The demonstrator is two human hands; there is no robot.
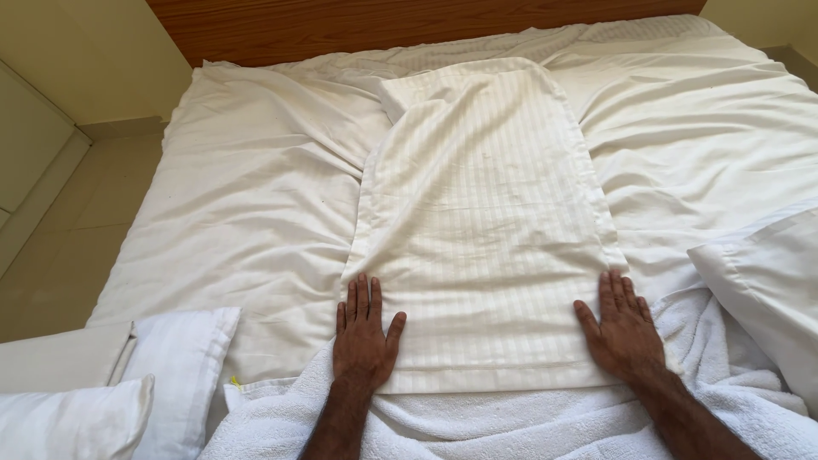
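The striped pillowcase [486, 230] lies flat lengthwise at the middle of the bed [256, 213], its near end resting on a white towel [511, 422]. The left hand [365, 334] and right hand [622, 324] press its near corners, palms down, fingers spread, grasping nothing. Recommended technique: keep both palms flat, apply even pressure, and stroke outward to remove creases without dragging the fabric off line.

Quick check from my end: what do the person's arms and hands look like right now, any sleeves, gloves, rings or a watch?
Both forearms are bare as far as the frame shows: no sleeves in view. The left hand and right hand wear no gloves, and no rings, watch or wristband show on fingers or wrists. Dark hair shows on the forearms.
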